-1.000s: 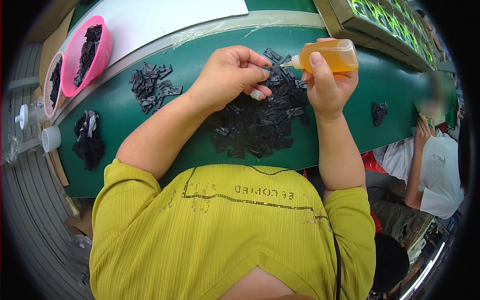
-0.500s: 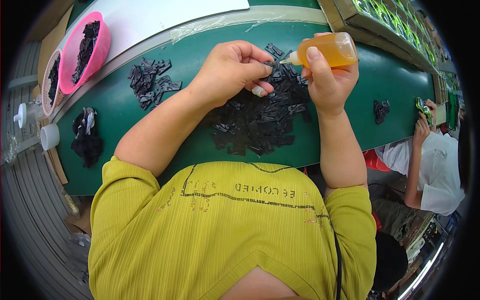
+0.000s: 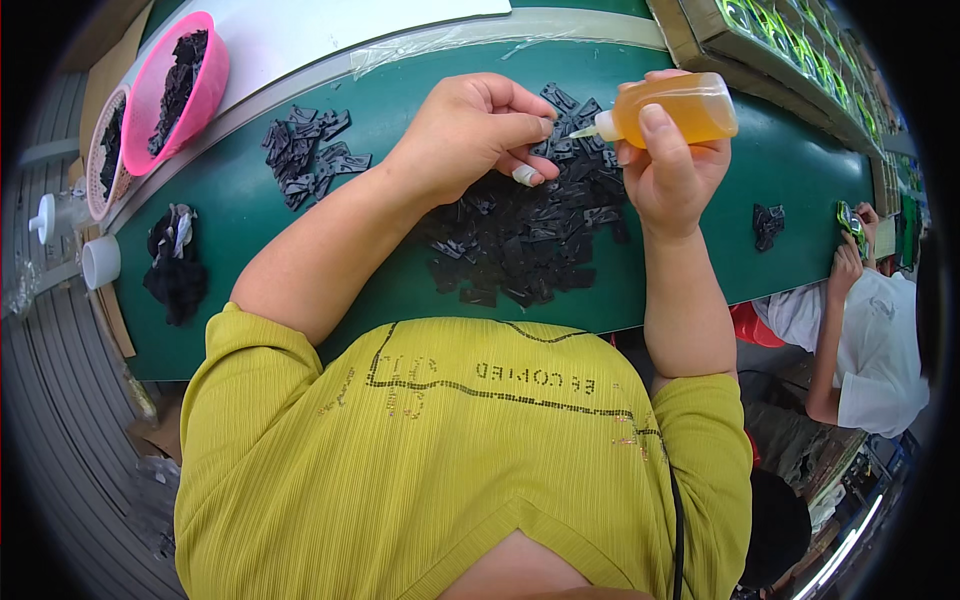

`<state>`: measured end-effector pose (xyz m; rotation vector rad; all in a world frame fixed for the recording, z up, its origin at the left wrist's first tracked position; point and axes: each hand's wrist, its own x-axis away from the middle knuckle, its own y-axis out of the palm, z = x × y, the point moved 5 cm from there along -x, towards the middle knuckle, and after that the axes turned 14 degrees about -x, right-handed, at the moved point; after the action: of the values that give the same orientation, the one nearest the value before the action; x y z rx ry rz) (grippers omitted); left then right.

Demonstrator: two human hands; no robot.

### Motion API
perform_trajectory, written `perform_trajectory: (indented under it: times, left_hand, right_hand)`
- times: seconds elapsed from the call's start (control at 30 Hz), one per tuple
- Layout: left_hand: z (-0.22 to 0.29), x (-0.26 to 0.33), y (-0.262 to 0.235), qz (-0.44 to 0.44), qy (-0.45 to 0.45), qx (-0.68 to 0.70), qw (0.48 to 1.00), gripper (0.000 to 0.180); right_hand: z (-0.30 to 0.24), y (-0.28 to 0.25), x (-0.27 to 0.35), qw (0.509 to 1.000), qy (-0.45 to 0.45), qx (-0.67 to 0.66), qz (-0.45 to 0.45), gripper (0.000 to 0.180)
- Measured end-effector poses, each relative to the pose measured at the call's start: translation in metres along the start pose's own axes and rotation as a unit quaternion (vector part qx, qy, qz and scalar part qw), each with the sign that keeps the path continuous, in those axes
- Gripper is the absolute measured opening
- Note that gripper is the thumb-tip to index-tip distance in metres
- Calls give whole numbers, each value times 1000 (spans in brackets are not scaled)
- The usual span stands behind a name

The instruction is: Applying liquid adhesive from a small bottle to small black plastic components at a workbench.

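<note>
An amber squeeze bottle (image 3: 672,108) is gripped in the right hand (image 3: 668,165), nozzle aimed left. The left hand (image 3: 470,130) is curled, fingertips pinched; the pinched piece is hidden. Black parts (image 3: 530,240) are heaped beneath.

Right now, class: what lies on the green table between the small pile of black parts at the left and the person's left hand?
In the head view, only bare green table separates the small pile from the left hand.

Wears yellow-green ribbed tee (image 3: 430,470) w/ short sleeves, dark stitched lettering and outline motif across chest. Thin black cord (image 3: 677,530) hangs down tee's right side. Forearms bare, no gloves.
</note>
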<state>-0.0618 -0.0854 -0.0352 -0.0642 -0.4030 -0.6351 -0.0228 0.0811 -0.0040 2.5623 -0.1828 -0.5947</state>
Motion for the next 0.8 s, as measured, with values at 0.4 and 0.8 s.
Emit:
perform_trajectory:
  times: [0.4,0.8]
  left_hand:
    - [2,-2,1,6,5,-5,1000,17]
    - [3,-2,1,12,10,-1,1000,18]
  right_hand:
    - [10,0,5,997,38,61,-11,36]
    - [-1,-3,-3,1000,12,22,17,23]
